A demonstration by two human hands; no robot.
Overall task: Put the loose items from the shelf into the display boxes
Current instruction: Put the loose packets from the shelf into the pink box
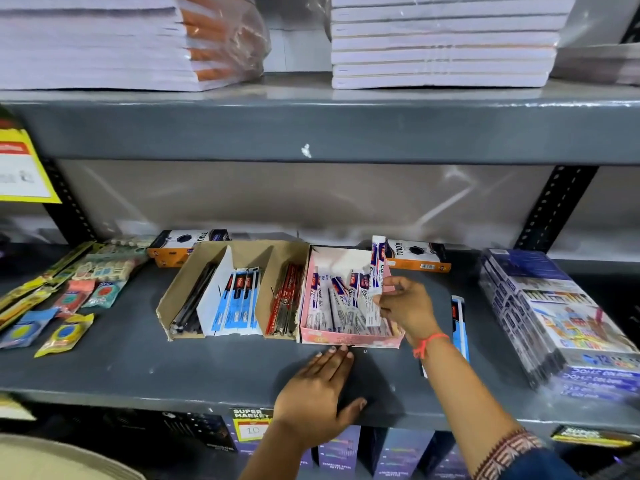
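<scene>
- A white pen packet [376, 278] is pinched upright in the right hand [407, 308] over the pink display box [349, 339].
- The left hand [317, 393] is laid flat, fingers spread, on the grey shelf [138, 358], fingertips touching the box's front edge.
- Bare shelf is left along the front edge.
- "SUPER MARKET" and "10" are read on the price tag [251, 422].

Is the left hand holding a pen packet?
No, the left hand lies flat on the shelf; the right hand holds the packet.

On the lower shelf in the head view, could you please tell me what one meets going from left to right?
Loose eraser packets → brown display box → pink display box with the right hand holding a pen packet over it → loose blue pen packet → stacked colour-pencil boxes.
</scene>
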